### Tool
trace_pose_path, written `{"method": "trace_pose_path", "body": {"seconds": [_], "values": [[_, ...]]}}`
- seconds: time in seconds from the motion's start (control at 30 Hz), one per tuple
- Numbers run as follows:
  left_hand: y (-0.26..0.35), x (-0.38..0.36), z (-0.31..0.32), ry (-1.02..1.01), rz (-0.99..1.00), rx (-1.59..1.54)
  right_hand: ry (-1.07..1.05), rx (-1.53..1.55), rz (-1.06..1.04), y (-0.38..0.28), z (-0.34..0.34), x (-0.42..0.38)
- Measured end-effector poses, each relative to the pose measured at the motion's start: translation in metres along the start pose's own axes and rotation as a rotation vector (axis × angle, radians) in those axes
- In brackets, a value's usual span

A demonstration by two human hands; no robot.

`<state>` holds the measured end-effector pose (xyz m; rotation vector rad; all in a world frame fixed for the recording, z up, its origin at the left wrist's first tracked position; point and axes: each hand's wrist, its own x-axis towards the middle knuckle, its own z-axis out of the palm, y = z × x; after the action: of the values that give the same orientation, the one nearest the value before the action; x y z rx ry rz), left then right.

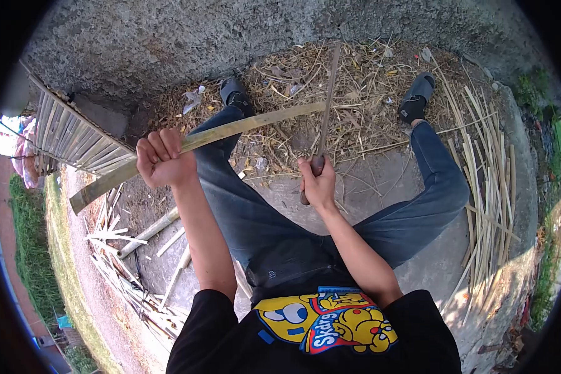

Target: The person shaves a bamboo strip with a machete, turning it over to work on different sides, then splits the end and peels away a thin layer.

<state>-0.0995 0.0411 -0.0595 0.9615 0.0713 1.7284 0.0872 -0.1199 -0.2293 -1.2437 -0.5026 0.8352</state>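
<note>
My left hand [166, 159] is closed around a long flat bamboo strip [243, 124], raised at the left above my thigh. The strip's broad end sticks out at the lower left, and its far end reaches the blade at the centre. In my right hand [318, 182] is the dark handle of a long narrow knife [328, 100], its blade pointing away from me toward the wall. The strip's far end meets or overlaps the middle of the blade; whether they touch I cannot tell.
A rough concrete wall [199, 37] runs along the front. Shavings and dry litter [287, 140] cover the ground between my feet. Split bamboo strips [489, 187] lie at the right, more pieces [128, 274] at the lower left. A slatted bamboo panel [75, 134] leans at the left.
</note>
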Motion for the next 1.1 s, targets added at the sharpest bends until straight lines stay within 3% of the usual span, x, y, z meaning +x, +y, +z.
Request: {"method": "trace_pose_path", "body": {"seconds": [0.1, 0.23, 0.3, 0.33, 0.4, 0.47, 0.53, 0.57, 0.6, 0.67, 0.7, 0.8, 0.87, 0.97, 1.03, 1.07, 1.1], "values": [[0.018, 0.003, 0.0, -0.101, 0.02, -0.119, -0.01, 0.077, 0.0, -0.022, 0.004, -0.006], [0.028, 0.002, 0.006, -0.048, 0.024, -0.197, -0.023, 0.148, -0.031, -0.045, 0.008, -0.007], [0.029, 0.002, 0.009, 0.201, 0.022, -0.15, -0.046, 0.189, -0.068, -0.056, 0.011, -0.001], [0.028, 0.002, 0.012, 0.196, 0.041, -0.161, -0.064, 0.185, -0.068, -0.061, 0.013, 0.003], [0.02, -0.001, 0.03, 0.501, -0.032, -0.167, -0.09, 0.18, -0.084, -0.066, 0.019, 0.017], [0.008, -0.007, 0.042, 0.494, -0.058, -0.097, -0.098, 0.301, -0.134, -0.064, 0.028, 0.041], [0.0, -0.009, 0.061, 0.649, -0.119, -0.157, -0.127, 0.353, -0.126, -0.076, 0.036, 0.057], [0.0, -0.017, 0.058, 0.49, -0.192, -0.193, -0.127, 0.398, -0.144, -0.084, 0.04, 0.064], [-0.002, -0.02, 0.057, 0.486, -0.18, -0.203, -0.129, 0.442, -0.162, -0.092, 0.044, 0.071], [-0.011, -0.026, 0.063, 0.687, -0.221, -0.19, -0.127, 0.491, -0.18, -0.109, 0.048, 0.083], [-0.011, -0.033, 0.05, 0.528, -0.248, -0.216, -0.112, 0.501, -0.214, -0.116, 0.05, 0.089], [-0.011, -0.054, 0.06, 0.578, -0.388, -0.148, -0.108, 0.499, -0.295, -0.129, 0.049, 0.104], [-0.008, -0.069, 0.053, 0.386, -0.518, 0.075, -0.073, 0.473, -0.342, -0.139, 0.05, 0.105], [0.021, -0.098, 0.059, -0.08, -1.031, 0.118, -0.082, 0.428, -0.421, -0.15, 0.048, 0.103], [0.049, -0.109, 0.062, -0.525, -1.286, 0.125, -0.105, 0.365, -0.491, -0.165, 0.047, 0.099], [0.064, -0.106, 0.067, -0.712, -1.2, 0.389, -0.097, 0.353, -0.489, -0.173, 0.046, 0.096], [0.073, -0.095, 0.078, -0.781, -0.863, 0.57, -0.137, 0.365, -0.523, -0.182, 0.048, 0.095]]}}
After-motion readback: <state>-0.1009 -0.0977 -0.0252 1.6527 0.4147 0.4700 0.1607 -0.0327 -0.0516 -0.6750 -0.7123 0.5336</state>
